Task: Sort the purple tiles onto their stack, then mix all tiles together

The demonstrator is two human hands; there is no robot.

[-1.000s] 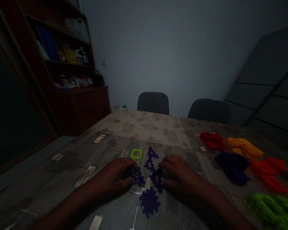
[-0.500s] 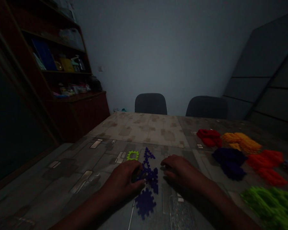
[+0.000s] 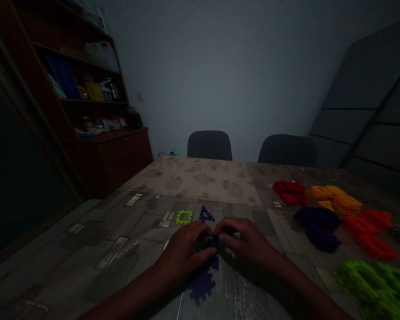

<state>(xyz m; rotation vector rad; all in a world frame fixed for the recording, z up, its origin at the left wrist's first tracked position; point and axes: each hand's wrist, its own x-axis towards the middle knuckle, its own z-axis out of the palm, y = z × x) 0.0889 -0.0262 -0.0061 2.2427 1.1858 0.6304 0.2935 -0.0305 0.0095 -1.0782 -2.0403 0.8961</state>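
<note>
Right hand (image 3: 242,238) has moved in to meet the left hand (image 3: 188,246) in the head view. Left thumb and fingers hold a purple toothed piece (image 3: 214,243); whether the right's curled fingertips grip it, I cannot tell. Purple toothed square (image 3: 202,286) lies nearer on the worktop (image 3: 203,180).

A solid dark purple square (image 3: 202,286) with toothed edges lies set cornerwise, its far part covered. Just beyond the square, a purple piece (image 3: 215,243) is mostly hidden, its outline unclear. Farther beyond the square lies a small purple triangle (image 3: 203,215), toothed, with an open middle.
</note>
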